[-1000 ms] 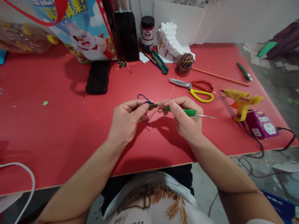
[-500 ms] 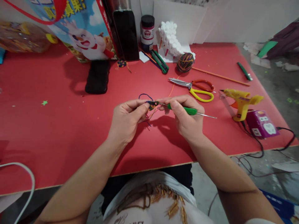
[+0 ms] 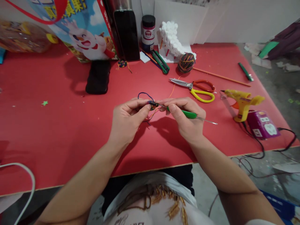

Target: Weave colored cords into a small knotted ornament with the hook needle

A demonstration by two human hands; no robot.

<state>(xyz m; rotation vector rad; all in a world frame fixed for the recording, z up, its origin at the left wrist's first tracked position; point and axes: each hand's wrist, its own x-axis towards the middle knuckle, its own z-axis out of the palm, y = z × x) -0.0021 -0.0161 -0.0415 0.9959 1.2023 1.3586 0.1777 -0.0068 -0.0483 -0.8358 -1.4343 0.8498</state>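
Pinched between the thumb and fingers of my left hand (image 3: 128, 117) is a small multicoloured crochet piece (image 3: 153, 105), with loose yarn ends trailing from it. My right hand (image 3: 186, 115) grips a crochet hook (image 3: 190, 114) by its green handle. The hook's metal shaft points left and its tip meets the crochet piece; the other metal end sticks out to the right. Orange yarn runs from near my right fingers up towards a ball of multicoloured yarn (image 3: 186, 63). My fingers partly hide the piece.
Scissors (image 3: 192, 87) lie just beyond my right hand. A yellow glue gun (image 3: 243, 101) and purple box (image 3: 262, 125) stand to the right. Behind are a green utility knife (image 3: 160, 62), a black phone (image 3: 127, 36), a dark case (image 3: 97, 77), a jar (image 3: 148, 32) and a white model (image 3: 171, 39).
The crochet hook has tilted slightly, its right end now a little lower. The blue yarn loop above the piece has shifted left a bit. Both hands keep their grip.
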